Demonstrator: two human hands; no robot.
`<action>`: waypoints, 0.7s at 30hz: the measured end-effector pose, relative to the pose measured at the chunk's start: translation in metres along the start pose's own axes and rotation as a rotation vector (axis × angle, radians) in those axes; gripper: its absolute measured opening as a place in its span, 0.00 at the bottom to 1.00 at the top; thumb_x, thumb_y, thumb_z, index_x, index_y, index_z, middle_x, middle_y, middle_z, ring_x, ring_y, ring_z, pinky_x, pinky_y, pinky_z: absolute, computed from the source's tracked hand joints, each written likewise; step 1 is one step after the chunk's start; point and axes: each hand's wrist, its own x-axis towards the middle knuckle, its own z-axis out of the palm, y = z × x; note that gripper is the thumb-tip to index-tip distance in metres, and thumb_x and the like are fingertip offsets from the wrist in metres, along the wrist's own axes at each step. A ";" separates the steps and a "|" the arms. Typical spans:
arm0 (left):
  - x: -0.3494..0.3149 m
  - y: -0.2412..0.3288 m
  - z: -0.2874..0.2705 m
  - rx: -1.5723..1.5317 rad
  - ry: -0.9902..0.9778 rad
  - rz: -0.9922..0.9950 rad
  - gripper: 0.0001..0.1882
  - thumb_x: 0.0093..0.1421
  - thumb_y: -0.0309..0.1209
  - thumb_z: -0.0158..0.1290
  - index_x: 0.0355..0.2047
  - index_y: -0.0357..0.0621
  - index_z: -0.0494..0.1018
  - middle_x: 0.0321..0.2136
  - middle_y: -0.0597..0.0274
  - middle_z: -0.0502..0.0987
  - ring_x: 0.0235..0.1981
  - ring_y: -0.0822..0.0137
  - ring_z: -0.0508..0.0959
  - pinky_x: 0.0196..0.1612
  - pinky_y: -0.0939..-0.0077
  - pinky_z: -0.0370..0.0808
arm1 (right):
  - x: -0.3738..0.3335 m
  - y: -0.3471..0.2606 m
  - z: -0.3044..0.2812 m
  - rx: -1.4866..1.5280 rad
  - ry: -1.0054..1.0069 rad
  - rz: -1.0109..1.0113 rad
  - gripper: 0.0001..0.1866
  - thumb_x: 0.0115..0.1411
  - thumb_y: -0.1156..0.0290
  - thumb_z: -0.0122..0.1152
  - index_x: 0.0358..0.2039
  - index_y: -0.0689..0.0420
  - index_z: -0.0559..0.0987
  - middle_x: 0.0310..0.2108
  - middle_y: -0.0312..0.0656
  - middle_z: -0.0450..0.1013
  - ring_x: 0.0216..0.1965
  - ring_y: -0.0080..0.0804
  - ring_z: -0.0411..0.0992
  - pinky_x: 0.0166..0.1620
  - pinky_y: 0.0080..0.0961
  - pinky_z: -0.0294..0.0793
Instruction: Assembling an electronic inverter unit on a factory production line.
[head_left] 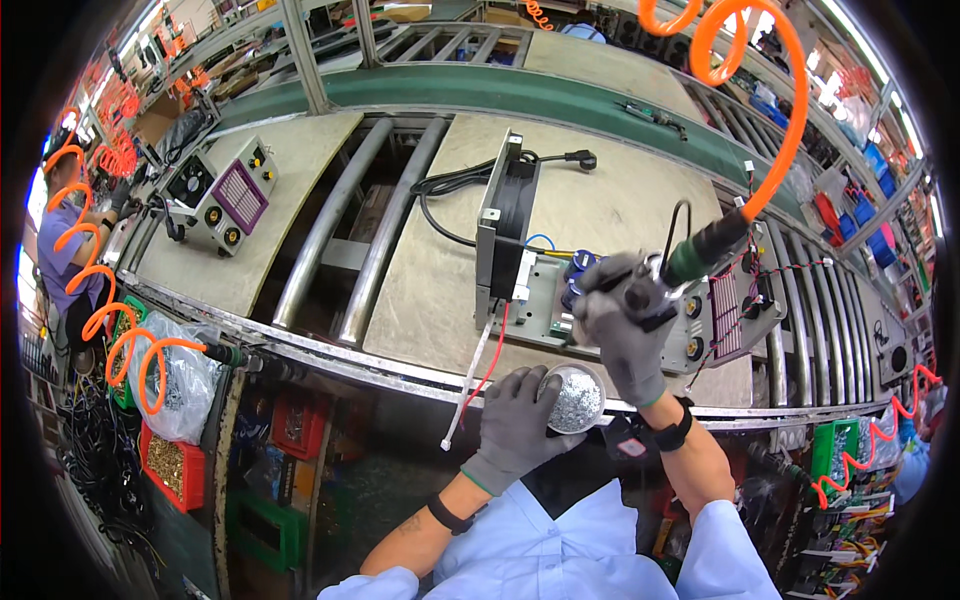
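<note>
My left hand (515, 430), in a grey glove, is closed round a small round cup (580, 400) full of shiny small screws, at the bench's front edge. My right hand (630, 345), gloved too, grips a pneumatic screwdriver (695, 255) fed by an orange coiled hose (790, 130). It is over an opened metal chassis (535, 310), whose upright panel (505, 220) stands left of the hand. The driver's tip is hidden by the glove. A black power cord (450, 185) lies behind the panel. A red wire (495, 350) and a white lead (468, 390) hang toward me.
A finished-looking box unit with a purple-framed grille (240, 195) sits on the left board. Metal rollers (385, 230) run between the boards. Another person (70, 240) works at far left. A red bin (172, 465) and green bin (835, 450) hold small parts below bench level.
</note>
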 end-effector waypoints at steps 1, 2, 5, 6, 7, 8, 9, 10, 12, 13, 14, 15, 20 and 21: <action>0.000 0.000 -0.001 -0.002 -0.002 0.001 0.42 0.42 0.59 0.65 0.51 0.45 0.74 0.52 0.54 0.72 0.54 0.50 0.72 0.53 0.50 0.67 | 0.006 -0.002 0.001 0.100 -0.015 0.104 0.06 0.53 0.85 0.57 0.32 0.63 0.76 0.27 0.37 0.75 0.25 0.17 0.71 0.28 0.17 0.71; 0.000 0.000 -0.001 0.004 -0.017 -0.005 0.41 0.42 0.59 0.66 0.52 0.45 0.74 0.52 0.54 0.72 0.54 0.50 0.71 0.53 0.49 0.67 | 0.013 0.000 0.005 0.058 0.003 0.056 0.06 0.53 0.85 0.57 0.33 0.63 0.76 0.27 0.37 0.75 0.25 0.17 0.71 0.29 0.17 0.71; 0.001 0.000 -0.001 0.005 -0.027 -0.002 0.41 0.42 0.59 0.66 0.52 0.46 0.74 0.52 0.54 0.72 0.54 0.50 0.71 0.52 0.49 0.68 | 0.028 0.008 0.015 -0.002 0.039 -0.066 0.07 0.52 0.84 0.59 0.33 0.63 0.76 0.28 0.36 0.75 0.27 0.19 0.72 0.29 0.17 0.72; 0.001 0.000 -0.001 0.010 -0.028 -0.004 0.41 0.42 0.59 0.66 0.52 0.46 0.74 0.52 0.53 0.72 0.54 0.49 0.71 0.52 0.49 0.68 | 0.029 0.009 0.017 -0.021 0.036 -0.066 0.07 0.52 0.84 0.59 0.33 0.63 0.76 0.28 0.36 0.75 0.27 0.19 0.72 0.30 0.18 0.72; 0.002 0.000 -0.001 0.002 -0.021 -0.005 0.41 0.42 0.59 0.66 0.52 0.46 0.74 0.52 0.53 0.72 0.54 0.49 0.71 0.52 0.49 0.68 | 0.030 0.011 0.018 -0.042 0.054 -0.046 0.08 0.51 0.84 0.59 0.33 0.63 0.76 0.28 0.36 0.75 0.28 0.19 0.72 0.30 0.18 0.73; 0.002 0.000 -0.001 -0.001 -0.019 -0.007 0.41 0.42 0.59 0.66 0.52 0.46 0.74 0.51 0.53 0.72 0.54 0.49 0.71 0.52 0.49 0.68 | 0.031 0.012 0.020 -0.043 0.037 -0.053 0.08 0.51 0.84 0.59 0.33 0.63 0.76 0.28 0.36 0.75 0.28 0.19 0.72 0.30 0.18 0.73; 0.002 -0.001 -0.001 0.002 -0.027 -0.008 0.42 0.42 0.59 0.66 0.52 0.46 0.74 0.51 0.53 0.73 0.54 0.49 0.71 0.52 0.49 0.68 | 0.032 0.013 0.020 -0.060 0.024 -0.074 0.08 0.51 0.84 0.60 0.33 0.63 0.75 0.28 0.36 0.75 0.28 0.19 0.72 0.30 0.18 0.73; 0.002 -0.001 0.000 -0.004 -0.024 -0.010 0.42 0.42 0.59 0.66 0.52 0.46 0.74 0.51 0.53 0.73 0.54 0.49 0.71 0.52 0.49 0.68 | 0.032 0.013 0.020 -0.081 0.030 -0.081 0.08 0.51 0.84 0.60 0.33 0.63 0.75 0.28 0.37 0.75 0.28 0.19 0.72 0.31 0.19 0.73; 0.003 -0.001 0.000 0.013 -0.026 -0.003 0.42 0.42 0.60 0.66 0.52 0.46 0.74 0.51 0.53 0.73 0.53 0.49 0.72 0.51 0.50 0.68 | 0.033 0.014 0.018 -0.071 -0.008 -0.065 0.08 0.51 0.84 0.60 0.33 0.64 0.75 0.28 0.37 0.75 0.28 0.19 0.72 0.31 0.19 0.74; 0.004 -0.001 0.000 0.009 -0.024 -0.001 0.42 0.42 0.60 0.66 0.52 0.46 0.74 0.51 0.53 0.73 0.53 0.49 0.72 0.51 0.50 0.68 | 0.034 0.014 0.017 -0.063 -0.032 -0.040 0.08 0.51 0.83 0.61 0.33 0.64 0.75 0.28 0.37 0.75 0.28 0.19 0.72 0.31 0.19 0.74; 0.004 0.000 0.001 0.026 -0.018 0.000 0.43 0.41 0.60 0.66 0.52 0.46 0.74 0.50 0.54 0.73 0.52 0.50 0.72 0.50 0.50 0.68 | 0.035 0.015 0.017 -0.078 -0.019 -0.045 0.08 0.50 0.83 0.61 0.33 0.64 0.75 0.28 0.36 0.74 0.28 0.19 0.72 0.32 0.19 0.74; 0.005 0.000 0.001 0.050 -0.023 0.004 0.43 0.41 0.60 0.65 0.52 0.46 0.73 0.50 0.54 0.73 0.51 0.50 0.72 0.50 0.51 0.68 | 0.036 0.016 0.016 -0.079 -0.015 -0.043 0.08 0.50 0.83 0.61 0.33 0.64 0.75 0.28 0.36 0.74 0.28 0.19 0.72 0.32 0.19 0.74; 0.008 0.001 0.001 0.056 -0.051 -0.001 0.45 0.40 0.61 0.65 0.53 0.45 0.72 0.48 0.54 0.72 0.50 0.51 0.72 0.50 0.52 0.66 | 0.036 0.023 0.016 0.015 0.006 -0.051 0.09 0.49 0.84 0.61 0.32 0.64 0.75 0.27 0.34 0.73 0.29 0.18 0.71 0.34 0.18 0.73; 0.008 0.001 0.000 0.062 -0.053 -0.001 0.45 0.40 0.61 0.65 0.53 0.45 0.72 0.48 0.55 0.72 0.50 0.51 0.72 0.50 0.52 0.66 | 0.036 0.024 0.016 0.054 0.046 -0.062 0.09 0.49 0.84 0.60 0.32 0.64 0.75 0.27 0.34 0.73 0.30 0.18 0.71 0.35 0.18 0.72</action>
